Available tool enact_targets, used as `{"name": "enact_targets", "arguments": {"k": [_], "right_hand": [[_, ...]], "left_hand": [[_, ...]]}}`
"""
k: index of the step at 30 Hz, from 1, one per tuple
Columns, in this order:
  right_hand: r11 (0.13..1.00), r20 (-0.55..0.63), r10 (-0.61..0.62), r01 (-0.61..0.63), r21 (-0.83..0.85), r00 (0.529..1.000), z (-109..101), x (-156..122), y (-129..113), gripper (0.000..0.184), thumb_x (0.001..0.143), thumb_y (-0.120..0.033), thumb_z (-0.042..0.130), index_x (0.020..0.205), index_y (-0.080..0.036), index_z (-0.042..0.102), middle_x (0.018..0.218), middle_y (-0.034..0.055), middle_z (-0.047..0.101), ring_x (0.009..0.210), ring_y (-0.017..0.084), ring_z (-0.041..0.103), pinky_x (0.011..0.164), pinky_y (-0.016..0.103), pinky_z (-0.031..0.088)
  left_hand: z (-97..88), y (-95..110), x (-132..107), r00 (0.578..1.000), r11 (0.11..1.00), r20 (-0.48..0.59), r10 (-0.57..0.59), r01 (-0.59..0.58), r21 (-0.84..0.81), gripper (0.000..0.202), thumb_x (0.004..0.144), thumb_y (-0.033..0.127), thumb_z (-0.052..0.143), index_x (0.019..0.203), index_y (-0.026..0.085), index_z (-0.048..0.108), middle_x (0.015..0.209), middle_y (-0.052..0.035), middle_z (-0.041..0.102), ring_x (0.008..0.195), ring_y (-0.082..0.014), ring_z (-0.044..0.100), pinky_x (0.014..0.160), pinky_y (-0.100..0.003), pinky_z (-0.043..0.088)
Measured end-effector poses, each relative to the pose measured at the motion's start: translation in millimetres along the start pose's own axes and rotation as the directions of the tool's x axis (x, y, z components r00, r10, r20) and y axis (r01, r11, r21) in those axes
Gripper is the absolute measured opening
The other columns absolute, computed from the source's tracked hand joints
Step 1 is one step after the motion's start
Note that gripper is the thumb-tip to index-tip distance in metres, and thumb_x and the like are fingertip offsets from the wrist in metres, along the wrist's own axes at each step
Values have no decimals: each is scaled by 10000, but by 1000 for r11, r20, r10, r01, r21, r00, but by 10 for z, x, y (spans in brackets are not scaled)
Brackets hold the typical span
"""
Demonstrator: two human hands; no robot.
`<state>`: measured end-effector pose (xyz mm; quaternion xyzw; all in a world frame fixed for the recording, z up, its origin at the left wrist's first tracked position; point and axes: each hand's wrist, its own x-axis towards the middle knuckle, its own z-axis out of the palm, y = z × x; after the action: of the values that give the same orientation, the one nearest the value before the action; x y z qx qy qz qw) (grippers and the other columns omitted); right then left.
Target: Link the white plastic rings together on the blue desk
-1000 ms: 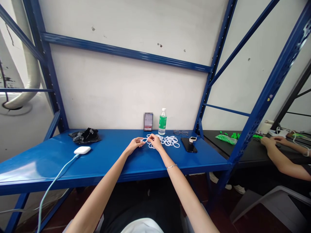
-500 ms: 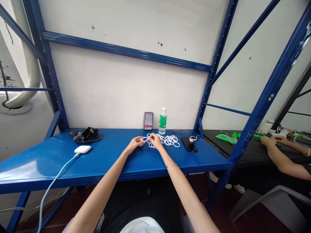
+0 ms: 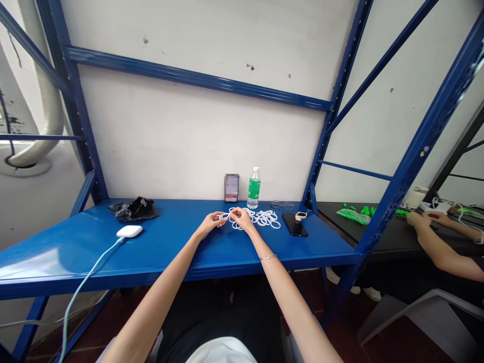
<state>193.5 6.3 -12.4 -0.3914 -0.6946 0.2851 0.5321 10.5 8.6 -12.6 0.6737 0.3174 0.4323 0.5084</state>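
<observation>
A white ring (image 3: 224, 216) is held above the blue table (image 3: 170, 252), toward its far side, between the two hands and at the left end of a pile of white rings (image 3: 266, 219). The left hand (image 3: 209, 225) has its thumb and fingers clamped on the ring's left side. The right hand (image 3: 242, 220) has its fingertips drawn close at the ring's right side; I cannot tell whether they grip it. A thin bracelet (image 3: 268, 257) circles the right wrist.

The pile spreads to the right of the right hand, its rings overlapping. Beyond it stand an upright phone (image 3: 231, 188) and, just to its right, a bottle (image 3: 254, 188) with a green label. Farther right lie glasses (image 3: 282, 205) and, nearer, a black phone (image 3: 294, 227) with a white watch (image 3: 301, 216) at its far end.

At the left are a crumpled black bag (image 3: 136, 209) and, nearer, a white case (image 3: 129, 231) on a pale cable (image 3: 88, 275). At far right, a co-worker's hands (image 3: 418, 220) are over a black table (image 3: 385, 241) with green pieces (image 3: 365, 210).
</observation>
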Motion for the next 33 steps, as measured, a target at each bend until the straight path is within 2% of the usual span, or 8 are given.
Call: {"name": "enact_targets", "arguments": {"k": [5,12,21,25,29,31,33], "right_hand": [[1000,22,-4,4,15,1000,-2,5,21,289,758,-447,646,865,-180,637,807,54,685,794,189,668,743,326,534],[1000,16,-23,23,-7,1000,-14,5,27,208,759,-380,644,832,-185,632,769,37,679,750,174,659,735,314,527],[993,-6,-33,32,-112,999,18,-5,-20,165,783,-342,604,820,-184,635,750,28,682,727,166,649,693,285,521],[972,-66,-43,27,-232,997,35,-22,-61,167,818,-294,535,880,-192,652,811,32,690,762,166,642,742,299,512],[922,-129,-38,-15,-387,991,4,-43,-68,208,830,-264,495,940,-211,662,883,33,684,828,176,607,790,319,484],[885,-132,-30,-35,-464,991,-5,-54,-69,168,812,-252,529,892,-211,671,875,40,678,882,196,584,827,339,460],[843,-115,-25,-41,-537,993,2,-67,-77,101,785,-230,583,817,-212,676,863,50,671,943,221,558,873,363,424]], "left_hand": [[13,31,-15,1000,1000,-8,-6,6,26,646,614,577,769,1039,106,649,692,-17,641,630,-113,549,603,-235,420],[13,13,-8,1000,998,-15,13,-12,59,623,597,574,777,1006,124,644,692,-19,651,616,-118,561,588,-236,431],[33,9,-15,999,992,-43,29,-23,124,620,601,616,751,969,129,642,676,-20,654,602,-125,574,579,-236,444],[6,-48,26,987,979,-155,51,-19,203,620,640,648,698,966,125,629,675,-33,657,597,-140,595,586,-251,470],[-78,-109,65,929,934,-349,121,13,358,566,716,600,648,1036,136,597,756,-58,667,703,-191,635,648,-284,484],[-111,-128,68,898,890,-406,171,36,455,521,732,536,656,1071,147,590,812,-71,659,791,-222,632,715,-311,483],[-123,-141,63,883,836,-418,213,56,545,476,727,487,669,1065,159,603,912,-95,646,917,-261,607,805,-344,474]]}}
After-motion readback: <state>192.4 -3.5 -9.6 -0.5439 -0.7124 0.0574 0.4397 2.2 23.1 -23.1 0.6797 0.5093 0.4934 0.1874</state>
